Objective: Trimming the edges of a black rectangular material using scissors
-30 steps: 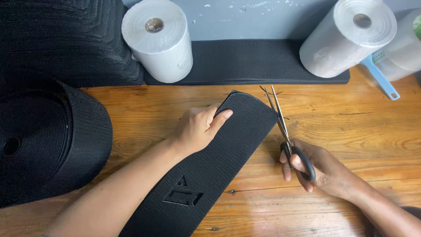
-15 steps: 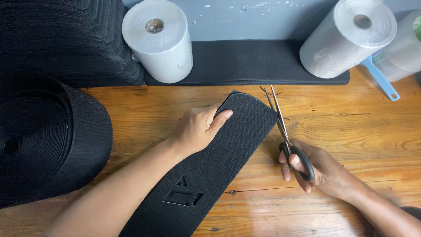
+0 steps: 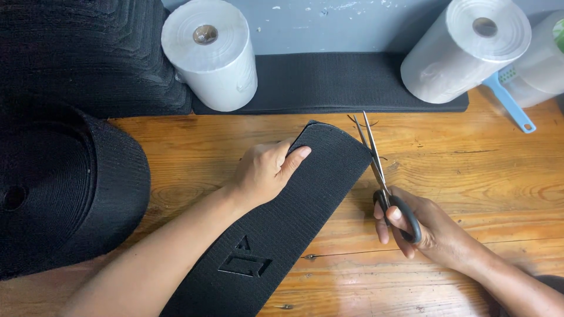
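A strap (image 3: 282, 223) lies on the bench (image 3: 482, 170), left hand (image 3: 267, 170) on it, scissors (image 3: 382, 170) at its right edge, rolls (image 3: 211, 53) behind, a coil (image 3: 59, 188) left.

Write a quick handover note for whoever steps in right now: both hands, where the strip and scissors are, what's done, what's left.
Left hand: flat on the black strip, pinning it near its far end.
Right hand: holds the scissors, blades slightly apart, beside the strip's right edge near the rounded end.
Strip: lies diagonally on the wooden table; far end looks rounded, shapes are cut out near the near end.
Black roll sits left, two white rolls at the back.
Left: probably trimming the right edge; cannot tell how much.
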